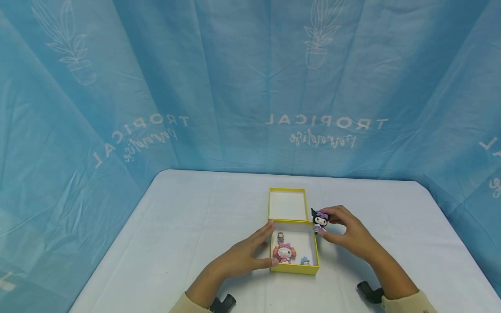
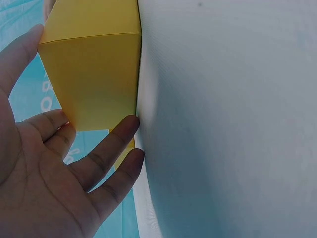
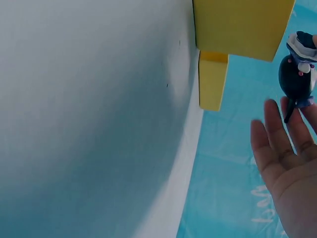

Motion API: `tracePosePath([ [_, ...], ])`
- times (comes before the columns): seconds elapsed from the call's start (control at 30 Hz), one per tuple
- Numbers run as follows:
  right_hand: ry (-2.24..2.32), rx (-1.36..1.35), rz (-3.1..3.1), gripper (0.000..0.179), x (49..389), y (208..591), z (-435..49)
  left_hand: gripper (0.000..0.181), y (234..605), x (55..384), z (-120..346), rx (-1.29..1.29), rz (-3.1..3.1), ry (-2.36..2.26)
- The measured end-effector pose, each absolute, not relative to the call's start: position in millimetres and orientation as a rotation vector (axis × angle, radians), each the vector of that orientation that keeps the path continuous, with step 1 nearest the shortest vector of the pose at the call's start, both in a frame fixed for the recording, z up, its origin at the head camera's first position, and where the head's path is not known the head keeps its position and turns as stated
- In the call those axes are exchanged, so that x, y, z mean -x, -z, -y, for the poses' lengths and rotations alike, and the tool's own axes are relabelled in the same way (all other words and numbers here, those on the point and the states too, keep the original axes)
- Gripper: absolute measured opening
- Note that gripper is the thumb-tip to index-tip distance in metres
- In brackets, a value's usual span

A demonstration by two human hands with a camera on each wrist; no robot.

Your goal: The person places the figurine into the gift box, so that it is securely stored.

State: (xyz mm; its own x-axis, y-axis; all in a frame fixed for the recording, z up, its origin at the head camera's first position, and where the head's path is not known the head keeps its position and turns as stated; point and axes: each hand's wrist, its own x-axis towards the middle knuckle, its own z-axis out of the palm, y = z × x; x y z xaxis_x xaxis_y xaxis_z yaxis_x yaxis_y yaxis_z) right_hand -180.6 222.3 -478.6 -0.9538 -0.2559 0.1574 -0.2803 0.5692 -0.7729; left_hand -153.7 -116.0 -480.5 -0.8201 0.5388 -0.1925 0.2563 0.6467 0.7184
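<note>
A shallow yellow box [image 1: 295, 269] with a white inside lies open on the table. My left hand [image 1: 242, 256] spans its left side, thumb at the near corner and fingers at the far corner; in the left wrist view two fingers stretch low along the wall. Inside are a pink-hooded figurine [image 1: 284, 253], a small grey-brown figurine [image 1: 280, 238] and a small blue figurine [image 1: 305, 261]. Just beyond the box's right wall, my right hand [image 1: 352, 234] pinches a black-and-purple figurine [image 1: 320, 221] between thumb and fingers, its back visible in the right wrist view [image 3: 295, 77].
Directly behind the box lies a yellow-rimmed lid [image 1: 287, 190], white inside, touching or nearly touching it. White cloth covers the table [image 1: 188, 217]. A blue curtain [image 1: 235, 87] with white lettering surrounds the back and sides.
</note>
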Motion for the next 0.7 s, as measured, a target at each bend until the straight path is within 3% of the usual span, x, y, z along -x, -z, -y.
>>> tracePosePath([
  [0.7,-1.231,-0.554,2.859,0.058,173,470,-203,0.094,482,153,116,-0.642,-2.482,-0.986],
])
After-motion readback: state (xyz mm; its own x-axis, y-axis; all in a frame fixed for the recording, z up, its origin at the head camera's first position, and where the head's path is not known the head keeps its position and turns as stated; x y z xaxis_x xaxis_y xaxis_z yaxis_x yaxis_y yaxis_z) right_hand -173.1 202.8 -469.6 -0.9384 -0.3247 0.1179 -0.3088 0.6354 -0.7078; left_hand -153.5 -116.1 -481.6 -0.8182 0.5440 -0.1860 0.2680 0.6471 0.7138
